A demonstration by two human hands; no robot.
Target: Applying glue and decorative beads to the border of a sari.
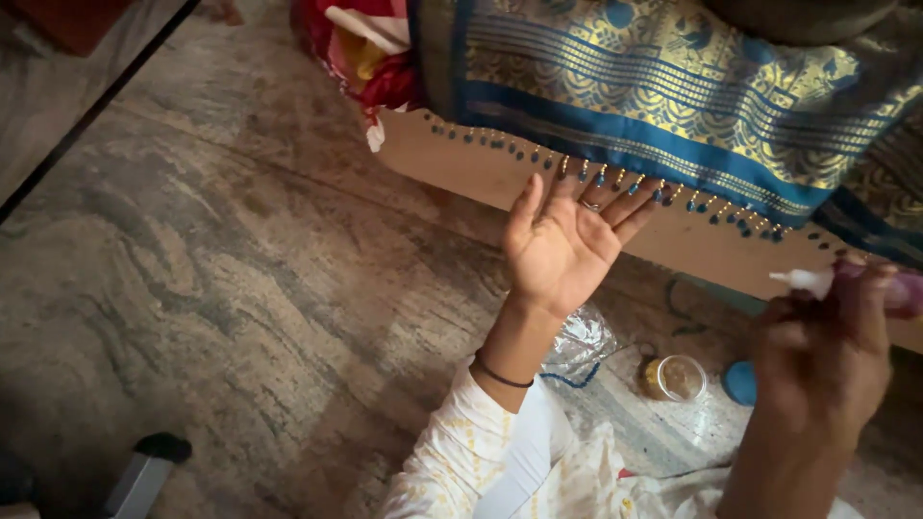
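Two hands work at the hem of a blue and gold woven cloth in the head view. Your left hand is released, palm up and fingers spread, the fingertips touching the row of small blue bead tassels that fringes the cloth's edge. A ring sits on one finger and a thin dark band circles the wrist above a pale embroidered sleeve. The hem lies along a flat tan board, smooth and matte, set slantwise over the floor. Your right hand is clenched around a small tube with a pink body and a white tapered nozzle, held just beside the board's lower edge; it is blurred. Below, on the streaked grey-brown stone floor, rest a crumpled clear plastic bag, a round transparent jar with yellowish contents, and a blue round lid just beside it.
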